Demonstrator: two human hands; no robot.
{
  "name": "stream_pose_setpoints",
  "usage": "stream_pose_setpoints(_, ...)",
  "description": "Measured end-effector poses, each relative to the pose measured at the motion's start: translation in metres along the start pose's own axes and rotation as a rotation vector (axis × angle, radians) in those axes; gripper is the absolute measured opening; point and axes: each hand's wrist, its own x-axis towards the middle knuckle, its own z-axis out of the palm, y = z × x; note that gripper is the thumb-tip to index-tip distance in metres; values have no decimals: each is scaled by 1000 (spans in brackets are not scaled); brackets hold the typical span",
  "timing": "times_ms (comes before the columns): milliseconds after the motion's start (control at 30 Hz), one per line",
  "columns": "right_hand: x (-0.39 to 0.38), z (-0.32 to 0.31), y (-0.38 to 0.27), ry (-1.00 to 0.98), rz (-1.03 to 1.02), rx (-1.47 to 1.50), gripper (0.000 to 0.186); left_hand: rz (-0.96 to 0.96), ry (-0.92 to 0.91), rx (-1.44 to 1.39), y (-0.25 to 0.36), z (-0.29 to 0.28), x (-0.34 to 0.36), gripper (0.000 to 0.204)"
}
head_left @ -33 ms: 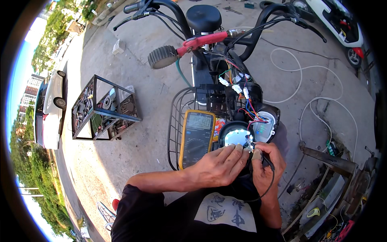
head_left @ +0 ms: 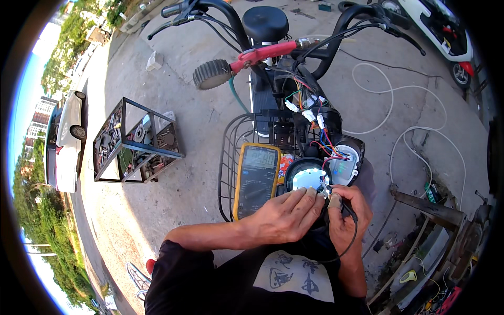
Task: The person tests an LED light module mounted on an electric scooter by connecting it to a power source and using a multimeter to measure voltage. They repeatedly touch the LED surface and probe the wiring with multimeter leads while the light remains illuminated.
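Observation:
My left hand point(head_left: 287, 214) lies across the near rim of a round headlight point(head_left: 310, 170) with a pale, lit inner face. Its fingers are bent and pressed together, tips at the lamp's circuit part, and hide whatever they may grip. Close beside it, my right hand point(head_left: 348, 215) pinches a test probe whose black lead point(head_left: 355, 231) loops down past the wrist. Both hands' fingertips nearly meet. To the left, a yellow multimeter point(head_left: 256, 181) with a lit display leans in the wire basket point(head_left: 227, 173). An opened gauge housing point(head_left: 346, 165) with coloured wires sits right of the headlight.
Ahead stand the scooter's handlebars point(head_left: 336, 39), with a pink-handled tool point(head_left: 270, 52) lying across them. White connectors point(head_left: 308, 115) hang on loose wires. A metal frame cart point(head_left: 137, 142) full of parts is at left, a hose point(head_left: 391, 100) and a bench point(head_left: 430, 207) at right.
My hands, the probe and the multimeter stay where they were. Only the white car far off at the left edge sits slightly higher in the view.

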Motion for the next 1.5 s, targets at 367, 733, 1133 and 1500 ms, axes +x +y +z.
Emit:
stream_pose_setpoints(367,1,-1,1,27,-33,14,28,13,5,-47,-3,3,0,47)
stream_pose_setpoints(733,-28,-28,1,50,-252,-17,37,71,135,-212,12,-22,6,43)
stream_pose_setpoints(1133,-45,-29,-1,-45,-401,-180,45,28,68,-491,18,-26,3,29)
stream_pose_setpoints(1500,-56,-33,12,88,-304,-158,43,-266,-71,-327,-27,-33,-2,53)
